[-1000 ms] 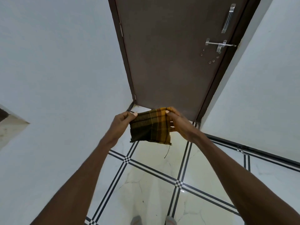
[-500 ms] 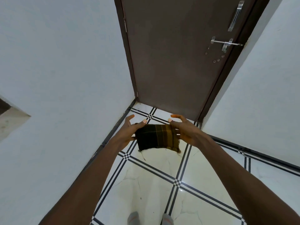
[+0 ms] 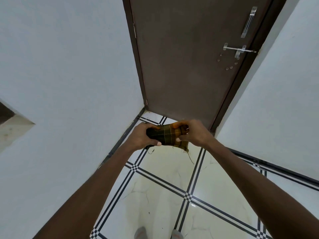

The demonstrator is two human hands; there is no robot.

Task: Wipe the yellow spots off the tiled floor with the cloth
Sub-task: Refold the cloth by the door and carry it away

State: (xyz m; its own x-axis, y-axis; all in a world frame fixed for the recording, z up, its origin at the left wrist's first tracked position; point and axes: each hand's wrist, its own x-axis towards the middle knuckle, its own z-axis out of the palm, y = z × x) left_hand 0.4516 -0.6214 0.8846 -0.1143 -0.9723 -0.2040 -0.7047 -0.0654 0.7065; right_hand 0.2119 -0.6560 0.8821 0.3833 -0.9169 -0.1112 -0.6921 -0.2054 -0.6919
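Both hands are gripping the cloth [image 3: 166, 136]: the left hand [image 3: 141, 135] is curling round its left end, the right hand [image 3: 193, 133] is pinching its right end. They are holding it bunched in the air, above the floor [image 3: 172, 195] by the door [image 3: 181, 57]. Wiping is not yet starting; next, I judge, the cloth is needing lowering onto the yellowish tile patches. No writing is showing.

Cloth [image 3: 166, 135] between both hands, above floor [image 3: 165, 187], before door [image 3: 186, 57].
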